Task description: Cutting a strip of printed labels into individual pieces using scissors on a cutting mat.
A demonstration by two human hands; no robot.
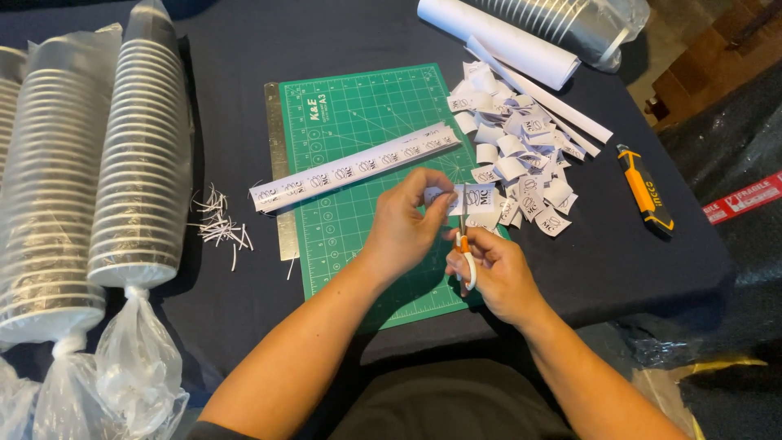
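Right hand (pixel 498 273) grips scissors (pixel 465 254), snipping the strip (pixel 468 198) pinched by the left hand (pixel 405 224); next, probably, feed the strip toward the blades.

Even, fairly bright overhead light gives a sharp view, with glare on the bagged cup stacks (pixel 98 163) and dim, shadowed right-hand corners.

The right hand (pixel 497 273) hides most of the scissors (pixel 466 253), and the cup stacks (pixel 98 163) far left of both hands run off the edge.
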